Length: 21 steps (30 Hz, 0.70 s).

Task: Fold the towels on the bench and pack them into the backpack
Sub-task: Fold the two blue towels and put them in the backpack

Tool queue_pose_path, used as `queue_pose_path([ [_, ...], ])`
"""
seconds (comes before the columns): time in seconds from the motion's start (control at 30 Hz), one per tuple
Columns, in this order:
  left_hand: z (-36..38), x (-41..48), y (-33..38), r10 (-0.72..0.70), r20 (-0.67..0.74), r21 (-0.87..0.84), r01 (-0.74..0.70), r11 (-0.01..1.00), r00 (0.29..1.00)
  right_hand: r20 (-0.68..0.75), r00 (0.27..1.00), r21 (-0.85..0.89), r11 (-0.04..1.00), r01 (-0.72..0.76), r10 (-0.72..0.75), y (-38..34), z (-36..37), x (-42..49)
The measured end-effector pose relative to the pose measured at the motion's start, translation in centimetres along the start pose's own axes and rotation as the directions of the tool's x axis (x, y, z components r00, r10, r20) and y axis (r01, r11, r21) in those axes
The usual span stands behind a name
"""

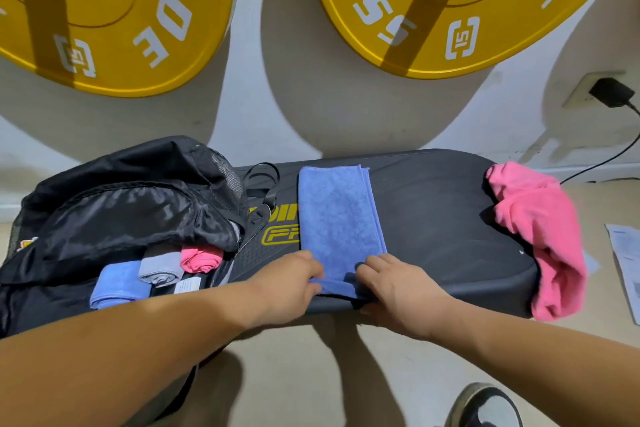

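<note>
A blue towel [339, 215], folded into a long strip, lies across the middle of the black bench [436, 218]. My left hand [289, 282] and my right hand [394, 284] both pinch its near end at the bench's front edge. A crumpled pink towel [540, 236] hangs over the bench's right end. The black backpack [114, 204] lies open on the bench's left end. Inside its opening sit a rolled blue towel [116, 282], a rolled grey towel [161, 269] and a rolled pink towel [201, 258].
Two big yellow weight plates [114, 17] [460, 7] lean on the white wall behind the bench. A wall socket with a black plug [611, 92] and cable is at the right. Papers [627, 263] lie on the floor at far right, a shoe [485, 407] below.
</note>
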<state>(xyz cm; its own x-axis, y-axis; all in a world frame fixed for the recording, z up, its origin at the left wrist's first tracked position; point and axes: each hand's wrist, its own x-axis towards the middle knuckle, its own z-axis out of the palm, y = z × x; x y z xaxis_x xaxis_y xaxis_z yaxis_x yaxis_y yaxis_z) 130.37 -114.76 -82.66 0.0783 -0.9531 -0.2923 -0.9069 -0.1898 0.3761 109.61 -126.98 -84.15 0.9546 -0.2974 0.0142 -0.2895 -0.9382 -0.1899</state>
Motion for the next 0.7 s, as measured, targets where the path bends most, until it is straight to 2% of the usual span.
queue_pose_path([
  [0.07, 0.1, -0.1, -0.5, -0.065, -0.035, -0.139, 0.060, 0.988, 0.997, 0.036, 0.995, 0.184, 0.978, -0.103, 0.098, 0.5, -0.5, -0.1],
  [0.17, 0.8, -0.3, -0.8, -0.175, -0.075, -0.272, 0.149, 0.951, 0.982, 0.038, 0.965, 0.357, 0.898, -0.256, 0.260, 1.5, -0.3, 0.1],
  [0.3, 1.6, 0.1, -1.2, -0.357, -0.042, -0.518, 0.285, 0.807, 0.933, 0.151, 0.875, 0.533, 0.708, -0.464, 0.460, 2.0, 0.0, 0.6],
  [0.37, 1.7, 0.6, -1.1, -0.411, -0.054, -0.546, 0.317, 0.775, 0.910, 0.193, 0.833, 0.575, 0.629, -0.524, 0.518, 2.2, -0.4, 1.2],
  [0.43, 1.3, 0.9, -1.0, -0.389, -0.130, -0.454, 0.294, 0.841, 0.912, 0.220, 0.803, 0.572, 0.593, -0.566, 0.554, 2.4, -0.4, 2.0],
  [0.47, 0.9, 0.9, -0.8, -0.319, -0.192, -0.363, 0.235, 0.902, 0.928, 0.225, 0.790, 0.566, 0.583, -0.583, 0.570, 2.4, -0.5, 2.4],
  [0.53, 0.1, 0.5, -0.5, -0.037, -0.239, -0.036, 0.029, 0.999, 0.970, 0.217, 0.783, 0.536, 0.599, -0.595, 0.583, 2.2, -0.4, 3.0],
  [0.6, 0.1, -0.1, 0.1, 0.242, -0.124, 0.321, -0.192, 0.927, 0.962, 0.179, 0.804, 0.470, 0.669, -0.576, 0.567, 1.9, -0.4, 3.1],
  [0.63, 0.3, -0.4, 0.4, 0.330, -0.060, 0.424, -0.275, 0.863, 0.942, 0.116, 0.836, 0.378, 0.754, -0.537, 0.537, 1.8, -0.4, 3.0],
  [0.67, 0.8, -0.6, 0.5, 0.360, -0.004, 0.504, -0.309, 0.806, 0.933, 0.004, 0.886, 0.237, 0.860, -0.452, 0.464, 1.7, -0.3, 2.9],
  [0.7, 1.2, -0.8, 0.6, 0.366, 0.033, 0.536, -0.325, 0.779, 0.930, -0.105, 0.937, 0.080, 0.942, -0.325, 0.332, 1.7, -0.2, 2.7],
])
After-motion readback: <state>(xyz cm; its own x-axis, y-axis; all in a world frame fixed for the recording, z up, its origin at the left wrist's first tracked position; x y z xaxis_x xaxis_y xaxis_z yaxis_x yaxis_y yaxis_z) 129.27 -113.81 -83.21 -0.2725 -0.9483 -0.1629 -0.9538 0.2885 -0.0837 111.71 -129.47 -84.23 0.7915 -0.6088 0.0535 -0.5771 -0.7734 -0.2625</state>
